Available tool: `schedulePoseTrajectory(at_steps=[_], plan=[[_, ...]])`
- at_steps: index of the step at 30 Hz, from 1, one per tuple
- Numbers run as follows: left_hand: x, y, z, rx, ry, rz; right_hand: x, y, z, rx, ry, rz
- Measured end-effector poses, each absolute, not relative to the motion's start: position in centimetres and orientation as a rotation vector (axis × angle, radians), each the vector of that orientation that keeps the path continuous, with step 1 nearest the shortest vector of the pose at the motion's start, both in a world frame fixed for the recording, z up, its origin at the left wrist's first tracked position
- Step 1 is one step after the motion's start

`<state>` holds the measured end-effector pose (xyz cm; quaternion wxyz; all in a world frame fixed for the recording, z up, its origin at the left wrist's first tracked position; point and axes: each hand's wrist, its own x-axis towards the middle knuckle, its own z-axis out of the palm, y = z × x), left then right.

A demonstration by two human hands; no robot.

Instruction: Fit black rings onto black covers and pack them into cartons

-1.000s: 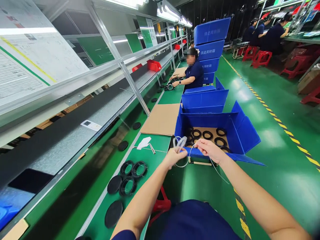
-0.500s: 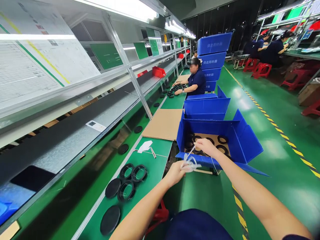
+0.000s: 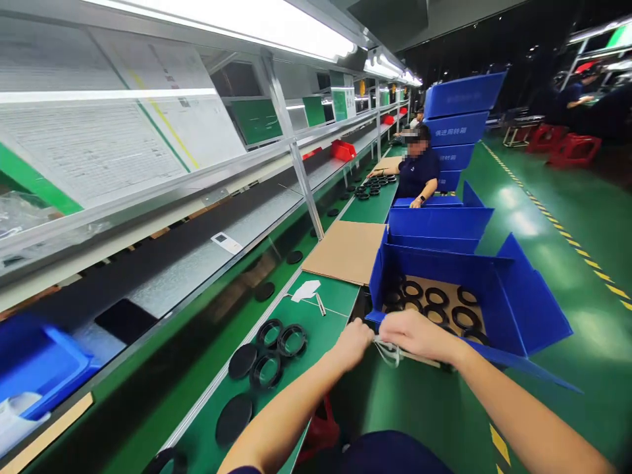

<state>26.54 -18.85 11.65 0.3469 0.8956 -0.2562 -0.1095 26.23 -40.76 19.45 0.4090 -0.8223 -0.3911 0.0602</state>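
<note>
Left hand (image 3: 354, 343) and right hand (image 3: 417, 334) are converging off the table's (image 3: 340, 296) right edge; both, closed, are gripping cord (image 3: 390, 353). Slack is gathering, apparently.

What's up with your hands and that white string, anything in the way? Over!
Left hand, right hand: both closed on white cord. Loops dangling below. Open blue box just beyond; nothing seen blocking.

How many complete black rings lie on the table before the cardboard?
3, clustered: two back rings, one front ring. Another dark piece is cut off; the left arm may hide more.
</note>
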Motion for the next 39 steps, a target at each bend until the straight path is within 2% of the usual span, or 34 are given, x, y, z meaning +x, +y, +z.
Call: schedulePoseTrajectory(at_steps=[2,4,7,10,13,17,22,25,28,30,34,39], plan=[[24.6,-20.0,11.7,2.288,-0.900,-0.371,28.7,-40.7,19.3,-2.186,-0.794,0.037],[23.7,-20.4,12.4,2.251,-0.959,-0.270,30.4,-41.2,17.4,-2.293,-0.540,0.018],[24.9,-19.6,13.8,2.272,-0.560,0.059,29.6,-41.1,13.9,-2.342,-0.434,0.105],[27.4,-18.2,14.6,2.435,-0.278,0.180,26.6,-39.6,12.5,-2.296,-0.642,0.205],[27.8,-17.5,14.2,2.545,-0.464,0.066,25.8,-38.4,13.6,-2.258,-0.828,0.098],[25.3,-18.3,13.4,2.352,-0.933,-0.111,28.3,-38.7,14.3,-2.313,-0.571,0.021],[26.1,-17.6,14.1,2.227,-0.239,0.253,26.4,-38.4,12.1,-2.245,-0.650,0.234],[26.9,-16.9,14.3,2.389,-0.407,0.137,25.6,-37.8,12.8,-2.219,-0.785,0.115],[25.7,-17.2,14.2,2.307,-0.752,-0.116,27.2,-37.9,13.7,-2.240,-0.654,0.025],[25.0,-17.6,14.3,2.182,-0.701,-0.092,27.9,-38.2,13.4,-2.219,-0.591,0.109],[25.8,-17.4,14.3,2.137,-0.191,0.172,26.0,-37.5,12.2,-2.188,-0.674,0.202],[25.9,-17.3,14.1,2.188,-0.546,-0.115,26.7,-37.2,14.0,-2.246,-0.739,0.003]])
